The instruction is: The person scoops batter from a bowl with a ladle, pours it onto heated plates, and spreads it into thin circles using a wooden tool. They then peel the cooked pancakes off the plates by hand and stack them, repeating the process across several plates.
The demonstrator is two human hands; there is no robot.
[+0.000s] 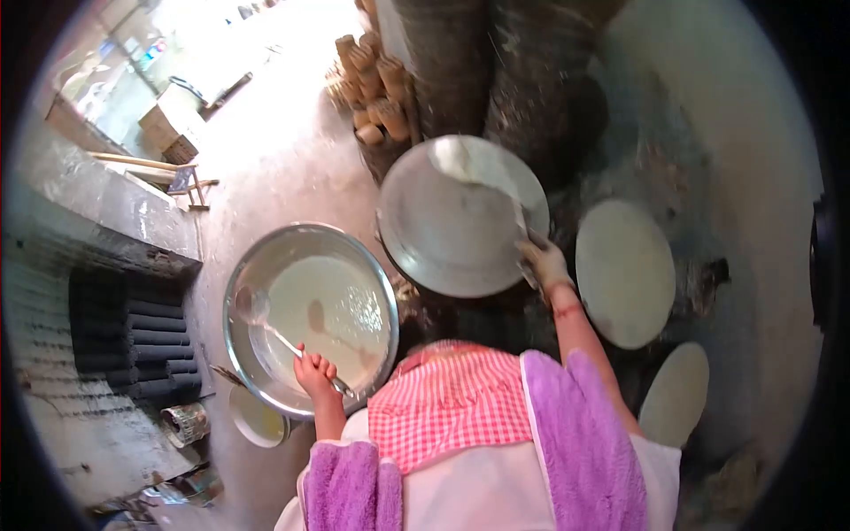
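Observation:
My left hand (316,372) is closed around the handle of a ladle (251,303), whose bowl is over the left side of a wide metal basin (232,350). Inside the basin is a pale, milky batter (341,305). My right hand (544,261) grips a flat spreader (520,215) at the right edge of a round griddle (443,239). A whitish patch of batter (456,161) lies along the griddle's far edge. To the right of that hand are two pale round discs (626,274) (677,394); whether they are bare plates or coated cannot be told.
Tan cylinders (381,84) are piled beyond the griddle, beside dark barrels (452,66). Black cylinders (161,341) fill a wall recess at left. A bowl of yellowish liquid (257,418) sits below the basin, near a can (186,425). A small stool (188,181) stands farther off.

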